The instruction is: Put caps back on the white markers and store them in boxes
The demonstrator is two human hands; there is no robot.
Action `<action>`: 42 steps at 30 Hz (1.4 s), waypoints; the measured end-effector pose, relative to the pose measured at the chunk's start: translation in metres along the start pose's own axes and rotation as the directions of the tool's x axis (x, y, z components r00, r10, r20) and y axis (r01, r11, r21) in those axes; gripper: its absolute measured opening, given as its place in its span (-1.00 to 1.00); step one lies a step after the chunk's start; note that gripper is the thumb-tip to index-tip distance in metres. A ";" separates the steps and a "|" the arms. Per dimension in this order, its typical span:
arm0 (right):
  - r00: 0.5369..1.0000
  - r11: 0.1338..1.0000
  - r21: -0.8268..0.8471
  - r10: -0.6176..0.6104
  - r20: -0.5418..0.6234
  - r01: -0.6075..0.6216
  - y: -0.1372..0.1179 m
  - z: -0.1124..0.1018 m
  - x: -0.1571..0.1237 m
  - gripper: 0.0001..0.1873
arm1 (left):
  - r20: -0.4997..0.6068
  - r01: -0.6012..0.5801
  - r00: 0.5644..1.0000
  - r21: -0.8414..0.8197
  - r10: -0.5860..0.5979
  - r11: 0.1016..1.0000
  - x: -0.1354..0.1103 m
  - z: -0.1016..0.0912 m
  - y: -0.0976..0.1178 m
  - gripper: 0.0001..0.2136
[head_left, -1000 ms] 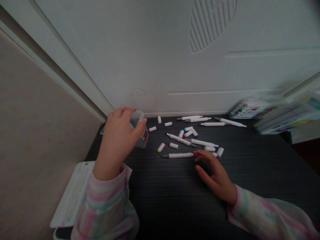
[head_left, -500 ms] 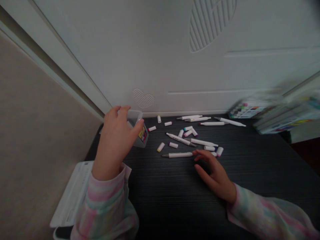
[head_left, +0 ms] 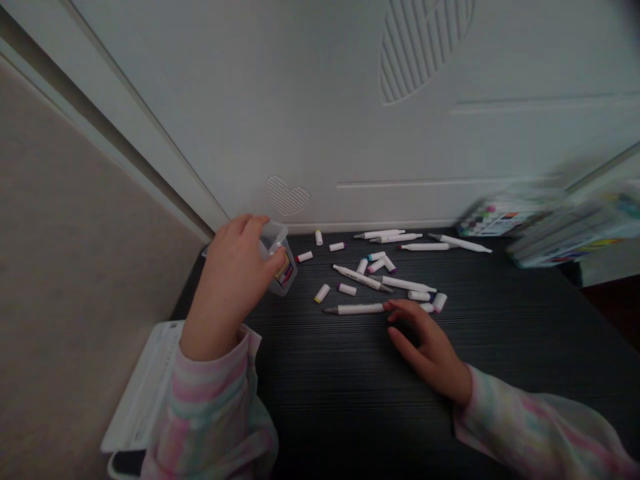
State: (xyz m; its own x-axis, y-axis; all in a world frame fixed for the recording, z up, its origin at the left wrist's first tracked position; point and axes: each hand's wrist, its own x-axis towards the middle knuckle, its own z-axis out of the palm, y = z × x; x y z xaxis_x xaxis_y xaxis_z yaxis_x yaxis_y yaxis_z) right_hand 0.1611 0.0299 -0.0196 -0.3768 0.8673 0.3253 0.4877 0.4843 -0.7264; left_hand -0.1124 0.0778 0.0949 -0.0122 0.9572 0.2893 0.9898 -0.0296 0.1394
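At the left, my left hand has its thumb and fingers round a clear plastic box with a coloured label. The box stands near the back of the dark table, and my hand hides its left side. My right hand lies on the table with thumb and index finger apart. Its fingertips are at the right end of an uncapped white marker; whether they press on it I cannot tell. Beside those fingers are a white cap and a pink-edged cap.
Several uncapped markers and loose caps are scattered over the middle of the table. Clear cases of markers stand at the back right. A white flat object lies at the left edge. A white panel rises behind.
My left hand has shifted slightly right and its thumb has come down over the box's label. The box has tilted or turned a little. My right hand has barely moved.
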 end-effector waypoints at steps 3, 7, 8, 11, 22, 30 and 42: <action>1.000 1.000 -0.009 -0.005 0.006 0.005 0.000 0.000 0.001 -0.64 | -0.016 -0.026 1.000 0.025 0.026 0.999 0.000 0.001 0.000 -0.58; 1.000 1.000 -0.018 -0.005 0.012 0.006 0.001 0.001 0.001 -0.63 | -0.038 -0.048 0.998 0.046 0.050 0.998 -0.001 0.002 0.001 -0.58; 1.000 1.000 -0.019 -0.005 0.013 0.005 0.001 0.001 0.001 -0.63 | -0.034 -0.049 0.998 0.048 0.051 0.998 -0.001 0.002 0.002 -0.58; 1.000 1.000 -0.017 0.003 0.014 -0.003 0.002 0.002 0.001 -0.62 | -0.022 -0.045 0.999 0.056 0.046 0.997 -0.001 0.001 0.002 -0.58; 0.998 0.999 -0.022 -0.029 0.049 0.030 -0.002 -0.001 0.003 -0.67 | -0.006 -0.005 1.000 0.053 0.006 0.999 -0.001 0.003 0.001 -0.57; 0.996 0.999 -0.021 -0.025 0.084 0.026 0.000 0.000 0.003 -0.70 | 0.017 0.027 0.999 0.082 -0.028 0.996 -0.001 0.003 0.003 -0.56; 0.990 0.999 -0.030 -0.026 0.140 0.031 0.000 -0.001 0.003 -0.72 | 0.036 0.014 0.999 0.109 -0.018 0.994 -0.002 0.002 0.009 -0.56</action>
State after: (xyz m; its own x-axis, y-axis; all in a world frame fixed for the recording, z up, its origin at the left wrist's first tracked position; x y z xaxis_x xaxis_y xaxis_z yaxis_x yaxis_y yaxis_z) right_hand 0.1606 0.0326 -0.0185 -0.4959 0.8297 0.2564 0.4995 0.5141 -0.6973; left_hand -0.1031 0.0765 0.0934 -0.0252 0.9672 0.2526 0.9991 0.0158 0.0392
